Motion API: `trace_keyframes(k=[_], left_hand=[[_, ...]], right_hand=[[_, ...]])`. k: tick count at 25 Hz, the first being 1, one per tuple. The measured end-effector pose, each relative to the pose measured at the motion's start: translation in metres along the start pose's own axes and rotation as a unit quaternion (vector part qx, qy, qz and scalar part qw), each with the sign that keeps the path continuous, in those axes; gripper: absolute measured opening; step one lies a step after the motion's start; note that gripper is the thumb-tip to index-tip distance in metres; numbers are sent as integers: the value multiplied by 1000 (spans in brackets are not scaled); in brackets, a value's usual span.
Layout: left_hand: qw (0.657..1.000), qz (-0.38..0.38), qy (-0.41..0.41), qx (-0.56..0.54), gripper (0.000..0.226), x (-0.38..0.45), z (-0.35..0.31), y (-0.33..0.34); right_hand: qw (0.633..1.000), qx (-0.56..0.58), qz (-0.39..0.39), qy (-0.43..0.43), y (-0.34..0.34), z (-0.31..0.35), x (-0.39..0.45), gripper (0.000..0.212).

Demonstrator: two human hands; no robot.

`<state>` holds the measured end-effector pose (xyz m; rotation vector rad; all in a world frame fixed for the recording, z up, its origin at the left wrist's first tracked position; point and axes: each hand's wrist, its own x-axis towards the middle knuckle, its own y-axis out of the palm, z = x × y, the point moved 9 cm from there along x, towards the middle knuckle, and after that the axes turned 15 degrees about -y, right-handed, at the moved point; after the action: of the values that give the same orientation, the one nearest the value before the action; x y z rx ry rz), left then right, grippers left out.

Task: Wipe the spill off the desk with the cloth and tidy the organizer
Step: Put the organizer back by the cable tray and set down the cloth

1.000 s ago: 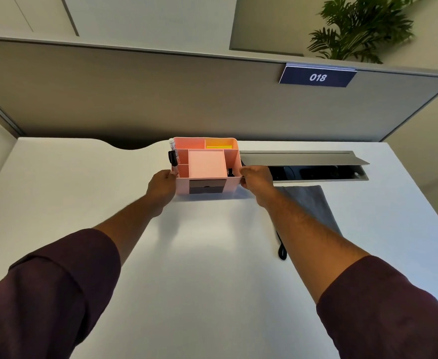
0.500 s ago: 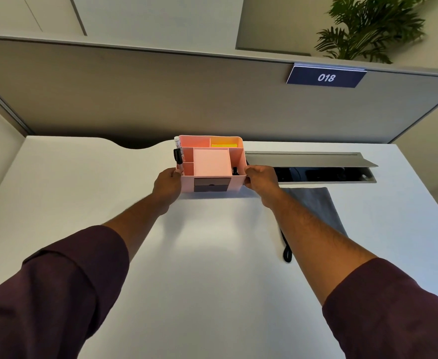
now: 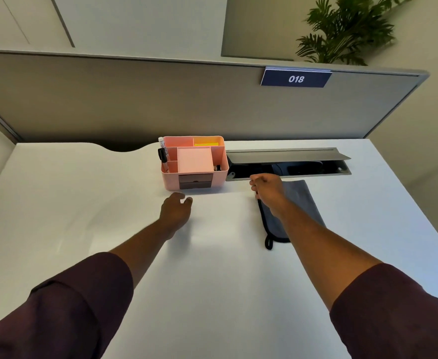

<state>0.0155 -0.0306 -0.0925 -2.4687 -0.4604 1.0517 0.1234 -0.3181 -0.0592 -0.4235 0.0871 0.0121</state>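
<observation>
Organizer (image 3: pixel 195 165) sits upright at the back of the desk (image 3: pixel 83 203), just beside the open cable tray (image 3: pixel 287 161), marker (image 3: pixel 162 154) and notes slotted in, so the tidying looks about done to me. My left hand (image 3: pixel 175 211) hovers in front of it, loosely open, holding nothing. My right hand (image 3: pixel 265 186) is above the top end of the grey cloth (image 3: pixel 298 203), fingers half curled, empty. I can't spot any spill on the white top, so the wiping is probably finished too.
</observation>
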Motion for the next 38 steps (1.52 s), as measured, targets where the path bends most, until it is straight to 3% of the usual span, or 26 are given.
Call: trace_keyframes(k=[2,6,10,13,17,23,27,32,36,38], left_hand=[[999,45,-14,-18,36,-10,-4,31],[986,137,-56,-81,33,-27,-21,102],[982,164,-69,-70,33,-39,-52,160],[980,173,-84,-51,52,-41,-67,199],[978,149,-116,-87,51,-34,-81,223],[978,131,-138,-89,45,-25,-84,238],[990,71,-111,-40,37,-18,-93,228],[993,36,-93,-70,26,-8,-104,212],[998,19,-53,16,36,-10,-106,208],[992,-52,47,105,51,-18,-118,201]], right_hand=[[999,-1,-27,21,-29,-16,-8,27],[984,-166,-52,35,-98,-46,-12,30],[973,-221,-45,40,-136,-68,-7,30],[968,-241,-33,59,-152,-93,4,35],[968,-236,-21,80,-156,-115,18,48],[967,-240,-33,81,-157,-127,40,35],[979,-182,-53,72,-157,-130,48,14],[985,-129,-103,49,-159,-113,67,17],[969,-241,-55,26,-154,-108,68,27],[940,-329,-54,-72,-148,-89,63,33]])
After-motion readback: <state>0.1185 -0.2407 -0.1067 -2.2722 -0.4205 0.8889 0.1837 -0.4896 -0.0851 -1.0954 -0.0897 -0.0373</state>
